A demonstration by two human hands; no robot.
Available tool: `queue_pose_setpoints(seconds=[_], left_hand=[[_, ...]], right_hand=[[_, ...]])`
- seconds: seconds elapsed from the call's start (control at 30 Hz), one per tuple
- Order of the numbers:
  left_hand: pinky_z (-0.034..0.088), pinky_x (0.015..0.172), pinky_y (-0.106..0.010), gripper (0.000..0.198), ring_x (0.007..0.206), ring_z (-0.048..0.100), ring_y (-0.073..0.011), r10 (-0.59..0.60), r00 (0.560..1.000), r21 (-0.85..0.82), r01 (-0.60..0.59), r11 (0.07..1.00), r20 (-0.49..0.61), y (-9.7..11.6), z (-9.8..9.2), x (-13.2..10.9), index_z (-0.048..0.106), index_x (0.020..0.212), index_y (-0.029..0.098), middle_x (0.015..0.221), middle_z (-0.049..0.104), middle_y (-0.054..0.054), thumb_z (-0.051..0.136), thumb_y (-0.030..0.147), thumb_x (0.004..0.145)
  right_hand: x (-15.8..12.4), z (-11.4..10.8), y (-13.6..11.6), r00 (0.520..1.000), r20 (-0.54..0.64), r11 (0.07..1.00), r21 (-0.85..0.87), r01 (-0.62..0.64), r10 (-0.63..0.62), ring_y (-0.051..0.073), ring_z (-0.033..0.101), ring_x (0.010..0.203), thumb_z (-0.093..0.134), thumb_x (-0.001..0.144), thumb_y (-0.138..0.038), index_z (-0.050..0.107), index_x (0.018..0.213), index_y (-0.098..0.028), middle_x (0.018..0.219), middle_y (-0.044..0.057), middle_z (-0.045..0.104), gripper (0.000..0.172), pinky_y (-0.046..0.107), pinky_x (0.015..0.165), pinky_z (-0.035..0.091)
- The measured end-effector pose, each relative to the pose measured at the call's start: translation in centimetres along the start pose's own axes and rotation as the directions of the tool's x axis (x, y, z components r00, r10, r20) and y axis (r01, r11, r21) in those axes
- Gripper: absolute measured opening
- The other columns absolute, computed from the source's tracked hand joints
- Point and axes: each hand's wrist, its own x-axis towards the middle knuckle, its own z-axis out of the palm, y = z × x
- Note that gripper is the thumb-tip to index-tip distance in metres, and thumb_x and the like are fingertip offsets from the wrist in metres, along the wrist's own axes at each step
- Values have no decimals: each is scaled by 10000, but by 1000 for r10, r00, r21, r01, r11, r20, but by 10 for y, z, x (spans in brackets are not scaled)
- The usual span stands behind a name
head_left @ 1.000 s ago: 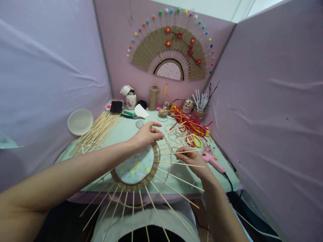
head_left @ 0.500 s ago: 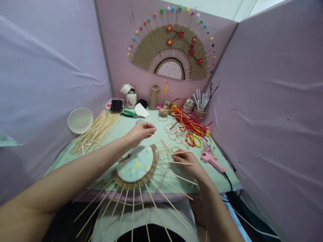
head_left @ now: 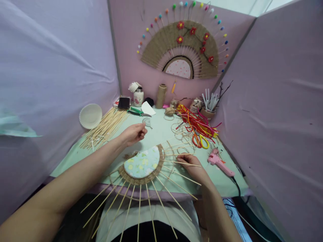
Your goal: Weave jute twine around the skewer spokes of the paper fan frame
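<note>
A half-round fan base (head_left: 142, 163) with pale blue patterned cloth and a woven brown rim lies at the table's front edge, thin sticks fanning out toward my lap. A loose loop of twine runs across the sticks. My right hand (head_left: 186, 160) is closed around a stick at the right side of the fan, its fingertips partly hidden. Above the fan's upper left, my left hand (head_left: 136, 133) is raised with its fingers curled together; what it may pinch is too small to make out.
Bundled sticks (head_left: 106, 129) and a white bowl (head_left: 91, 116) lie left. Green pliers (head_left: 137, 112) are at the back. Scissors (head_left: 204, 142), red pipe cleaners (head_left: 194, 121) and a pink glue gun (head_left: 219, 162) are right. A finished fan (head_left: 161, 43) hangs on the wall.
My left hand has moved left and its fingers have curled in more. The view has shifted, so the fan and table appear further right. My right hand stays by the same sticks.
</note>
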Motion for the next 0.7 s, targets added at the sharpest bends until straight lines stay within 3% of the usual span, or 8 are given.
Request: queue_pose_setpoints(seconds=[0.03, 0.1, 0.17, 0.3, 0.4, 0.57, 0.7], left_hand=[[399, 502, -157, 277, 510, 485, -46, 8, 1000, 54, -8, 999, 16, -2, -3, -3, 550, 728, 160, 648, 573, 30, 803, 269, 711], [475, 628, -203, 375, 652, 601, -88, -40, 996, 179, 25, 984, 81, -7, -9, -8, 624, 925, 180, 809, 671, -11, 848, 228, 629], [487, 681, -233, 389, 734, 640, -127, -144, 977, 323, 87, 942, 157, -13, -12, -12, 653, 971, 189, 869, 702, -41, 834, 298, 644], [371, 513, -201, 316, 549, 523, -102, -255, 948, 565, 104, 818, 193, -22, -4, -10, 710, 853, 173, 681, 641, -6, 771, 442, 699], [311, 473, -209, 314, 502, 454, -101, -234, 951, 590, 72, 804, 204, -21, 12, -1, 728, 811, 187, 610, 596, 11, 759, 475, 690], [297, 478, -216, 329, 532, 481, -114, -266, 940, 616, 81, 784, 215, -18, 40, 13, 733, 848, 197, 748, 708, -28, 754, 467, 661], [353, 543, -209, 287, 620, 547, -139, -159, 949, 602, -39, 798, 272, -25, 46, 17, 737, 835, 202, 671, 682, 8, 784, 348, 593]], right_hand=[[0, 1, 0, 1000, 0, 1000, -2, -6, 6, 141, 478, 618, 677, 689, -435, 686, 746, -154, 689, 18, 603, 287, 265, 593, 361], [0, 2, -1, 1000, -1, 1000, -8, -12, 12, 148, 497, 631, 675, 681, -431, 685, 726, -160, 686, 18, 610, 275, 269, 606, 375], [0, 4, -2, 1000, -8, 1000, -17, -2, 2, 161, 520, 657, 676, 675, -419, 683, 702, -165, 694, 25, 624, 256, 278, 631, 394], [-1, 6, -2, 1000, -23, 999, -36, 9, -10, 180, 540, 693, 673, 674, -409, 685, 709, -171, 721, 36, 639, 241, 294, 666, 405], [0, 7, -2, 999, -33, 999, -38, -1, 0, 180, 536, 698, 672, 673, -422, 677, 714, -172, 730, 37, 634, 254, 298, 679, 404], [-1, 6, -1, 999, -35, 999, -35, -4, 3, 176, 538, 707, 663, 692, -409, 671, 736, -172, 740, 36, 638, 242, 296, 692, 411], [-6, 7, -1, 997, -46, 996, -56, 66, -69, 174, 541, 723, 622, 765, -415, 663, 736, -175, 737, 31, 634, 245, 291, 701, 420]])
